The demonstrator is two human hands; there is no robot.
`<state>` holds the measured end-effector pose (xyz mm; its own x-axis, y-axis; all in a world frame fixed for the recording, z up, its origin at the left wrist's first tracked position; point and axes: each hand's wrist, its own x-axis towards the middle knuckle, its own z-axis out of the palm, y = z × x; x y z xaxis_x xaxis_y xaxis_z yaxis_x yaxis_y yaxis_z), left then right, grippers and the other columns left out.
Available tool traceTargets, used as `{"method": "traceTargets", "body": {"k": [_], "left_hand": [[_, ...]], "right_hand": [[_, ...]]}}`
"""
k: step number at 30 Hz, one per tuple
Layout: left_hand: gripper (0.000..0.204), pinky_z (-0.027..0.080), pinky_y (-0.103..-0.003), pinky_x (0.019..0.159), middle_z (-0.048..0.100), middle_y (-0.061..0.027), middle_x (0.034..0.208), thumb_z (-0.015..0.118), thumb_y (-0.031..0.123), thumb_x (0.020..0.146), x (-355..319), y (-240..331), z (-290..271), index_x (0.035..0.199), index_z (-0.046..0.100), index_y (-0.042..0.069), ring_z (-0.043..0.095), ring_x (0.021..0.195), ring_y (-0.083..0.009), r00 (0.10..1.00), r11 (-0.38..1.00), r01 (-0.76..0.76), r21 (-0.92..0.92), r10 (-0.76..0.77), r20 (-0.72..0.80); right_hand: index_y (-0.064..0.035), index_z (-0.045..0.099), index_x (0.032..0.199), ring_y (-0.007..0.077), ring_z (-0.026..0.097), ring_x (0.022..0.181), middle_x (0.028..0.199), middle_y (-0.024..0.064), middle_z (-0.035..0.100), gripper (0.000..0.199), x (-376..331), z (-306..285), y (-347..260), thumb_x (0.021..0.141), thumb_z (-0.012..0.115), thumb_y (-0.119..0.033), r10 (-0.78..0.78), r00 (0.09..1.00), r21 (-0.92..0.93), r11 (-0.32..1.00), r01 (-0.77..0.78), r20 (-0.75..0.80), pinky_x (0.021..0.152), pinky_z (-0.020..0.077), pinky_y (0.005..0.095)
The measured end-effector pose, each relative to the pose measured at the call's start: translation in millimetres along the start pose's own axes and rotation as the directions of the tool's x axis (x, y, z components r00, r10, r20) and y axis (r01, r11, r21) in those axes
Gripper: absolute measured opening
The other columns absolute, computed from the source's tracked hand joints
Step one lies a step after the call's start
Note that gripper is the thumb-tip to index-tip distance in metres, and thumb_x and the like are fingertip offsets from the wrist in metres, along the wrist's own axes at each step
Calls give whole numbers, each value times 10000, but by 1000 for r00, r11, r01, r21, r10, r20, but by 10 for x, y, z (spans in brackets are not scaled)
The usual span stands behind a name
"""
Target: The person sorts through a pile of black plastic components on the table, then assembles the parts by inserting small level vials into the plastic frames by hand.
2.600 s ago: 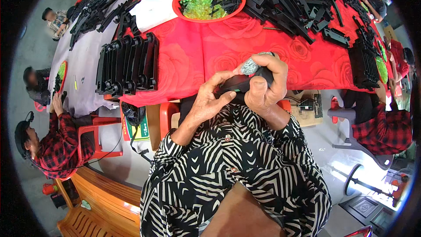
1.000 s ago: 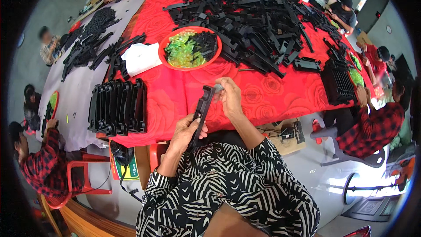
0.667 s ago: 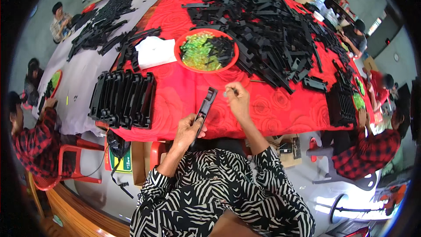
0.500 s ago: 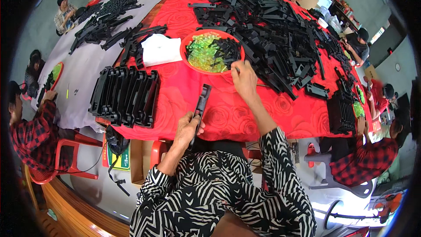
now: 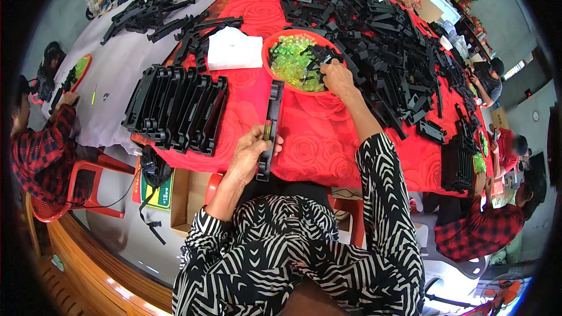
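— From the head view: where does the work lie?
— A long black part [image 5: 271, 111] stands upright in the left hand [image 5: 252, 151], fingers and thumb closed around its near half, its long axis running near to far. The red bowl [image 5: 266, 61] sits beyond, to the right; the right hand [image 5: 338, 77] is at its right side.
— And that hand's grip?
— Fingers bunched over dark strips [image 5: 319, 54]; whether they hold anything, one cannot tell.
— Materials?
— Matt, plastic-looking black; glossy, translucent yellow-green pieces [image 5: 285, 61] in the bowl; rose-patterned red cloth [image 5: 310, 146] beneath.
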<state>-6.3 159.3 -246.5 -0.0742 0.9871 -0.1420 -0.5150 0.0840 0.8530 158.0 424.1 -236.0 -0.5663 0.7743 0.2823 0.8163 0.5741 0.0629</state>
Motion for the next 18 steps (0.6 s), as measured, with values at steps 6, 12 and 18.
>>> {"method": "traceTargets", "body": {"k": [6, 12, 18], "left_hand": [[272, 474, -278, 726, 587, -126, 908, 437, 5, 784, -11, 44, 56, 1053, 466, -22, 583, 778, -176, 999, 998, -42, -53, 43, 21], [229, 485, -275, 716, 589, -128, 900, 439, 13, 829, -19, 23, 62, 1055, 464, -19, 592, 770, -178, 999, 998, -47, -43, 47, -1], [255, 494, -304, 697, 591, -124, 912, 458, 68, 869, -21, -9, 35, 1121, 441, 29, 598, 792, -192, 998, 998, -53, -46, 55, 33]], "right_hand": [[-108, 634, 821, 275, 582, 804, 875, 128, 546, 144, -17, 93, -18, 733, 521, -113, -159, 986, -196, 969, 148, -44, 661, 488, 383], [-107, 615, 795, 253, 555, 806, 843, 96, 524, 123, -57, 57, -75, 750, 503, -127, -249, 967, -257, 940, 226, -59, 675, 464, 375], [-93, 590, 793, 245, 568, 779, 823, 97, 529, 97, -68, 43, -83, 735, 520, -128, -394, 912, -309, 887, 344, -116, 669, 469, 367]]}}
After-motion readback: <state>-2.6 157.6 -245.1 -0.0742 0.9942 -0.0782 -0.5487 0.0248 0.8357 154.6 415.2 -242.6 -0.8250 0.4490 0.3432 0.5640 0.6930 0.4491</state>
